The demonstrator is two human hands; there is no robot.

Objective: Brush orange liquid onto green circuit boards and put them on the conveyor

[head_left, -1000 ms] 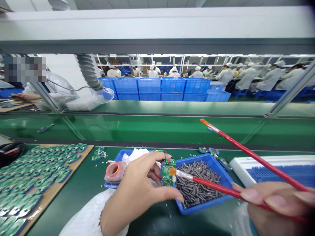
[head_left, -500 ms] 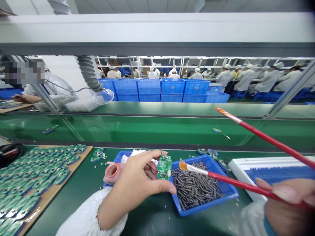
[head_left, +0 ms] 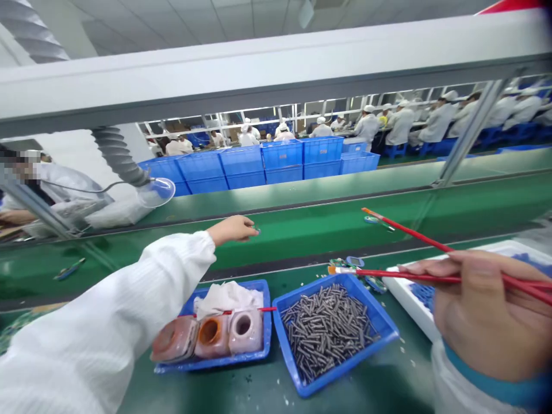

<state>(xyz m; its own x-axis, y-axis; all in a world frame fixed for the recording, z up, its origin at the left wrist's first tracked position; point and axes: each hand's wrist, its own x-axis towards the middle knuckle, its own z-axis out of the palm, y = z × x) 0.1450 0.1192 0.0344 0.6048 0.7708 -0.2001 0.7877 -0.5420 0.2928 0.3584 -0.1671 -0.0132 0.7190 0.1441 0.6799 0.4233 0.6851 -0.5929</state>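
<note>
**Left hand (head_left: 233,229) moves out to the green belt (head_left: 323,230)**

It now lies mid-frame, fingertips at a small piece (head_left: 257,230); grip I cannot tell. Lower right, right hand (head_left: 478,313) clamps two red brushes (head_left: 409,232): likely light, stiff, thin; hold mid-handle.

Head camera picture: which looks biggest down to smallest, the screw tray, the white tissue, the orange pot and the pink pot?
1. screw tray
2. white tissue
3. orange pot and pink pot: they look about the same size, so I won't rank them.
</note>
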